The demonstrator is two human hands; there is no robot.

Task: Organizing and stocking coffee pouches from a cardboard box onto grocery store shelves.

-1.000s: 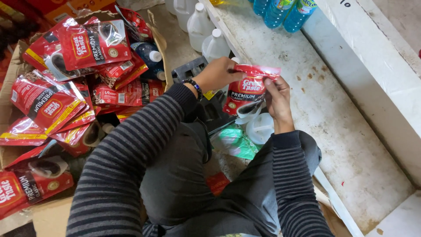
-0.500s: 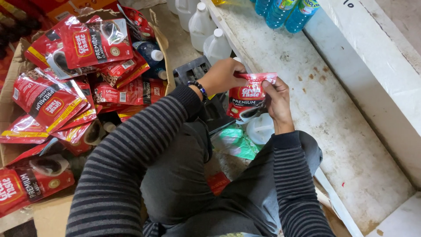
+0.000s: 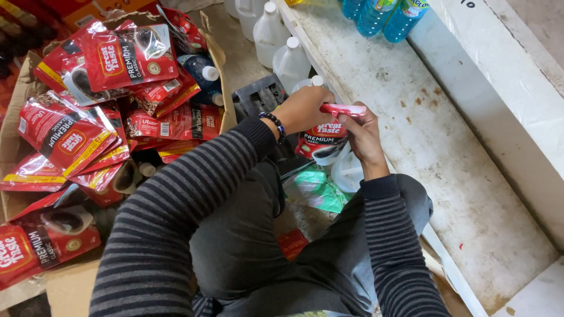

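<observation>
I hold a red coffee pouch (image 3: 322, 140) upright in front of me with both hands. My left hand (image 3: 302, 108) grips its top edge from the left. My right hand (image 3: 363, 138) pinches the same top edge from the right, and the top of the pouch is folded over between the fingers. Both arms wear dark striped sleeves, and a bead bracelet sits on my left wrist. My knees in grey trousers are below the pouch.
A cardboard box (image 3: 220, 56) on the left holds several similar red pouches (image 3: 126, 58). White plastic bottles (image 3: 291, 61) stand ahead by a worn white shelf (image 3: 446, 152). Blue bottles (image 3: 382, 17) stand at its far end. A green wrapper (image 3: 314, 191) lies on the floor.
The pouch has dropped a little and come closer to me. Its top edge has been folded down between my fingers. The view has shifted slightly.
</observation>
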